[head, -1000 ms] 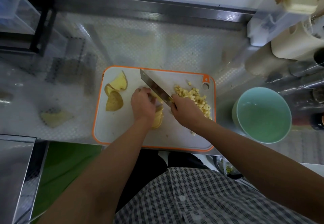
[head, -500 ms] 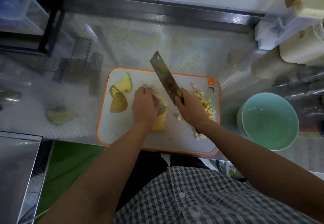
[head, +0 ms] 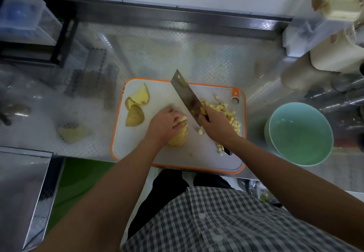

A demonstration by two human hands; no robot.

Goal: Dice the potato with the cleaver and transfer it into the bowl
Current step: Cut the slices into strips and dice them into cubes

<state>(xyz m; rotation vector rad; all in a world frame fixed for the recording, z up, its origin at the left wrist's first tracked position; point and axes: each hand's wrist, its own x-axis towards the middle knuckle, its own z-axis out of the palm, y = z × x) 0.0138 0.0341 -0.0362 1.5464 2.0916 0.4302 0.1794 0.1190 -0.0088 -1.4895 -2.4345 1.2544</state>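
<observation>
A white cutting board with an orange rim (head: 137, 154) lies on the steel counter. My left hand (head: 164, 124) presses down on a stack of yellow potato slices (head: 178, 139) at the board's middle. My right hand (head: 217, 126) grips the cleaver (head: 187, 96) by its dark handle; the blade points away to the upper left, just right of my left fingers. A heap of diced potato (head: 226, 111) lies on the board's right side, partly hidden by my right hand. The mint-green bowl (head: 299, 133) stands to the right of the board with nothing in it.
Potato peels (head: 136, 105) lie on the board's left part, and one scrap (head: 71, 132) lies on the counter further left. Cream-coloured containers (head: 334, 54) and metal items crowd the back right. A clear plastic box on a black rack (head: 29, 19) stands at the back left.
The cleaver lifted off the potato and its blade swung up and away, then came back down beside my left fingers. My left hand has stayed on the slices.
</observation>
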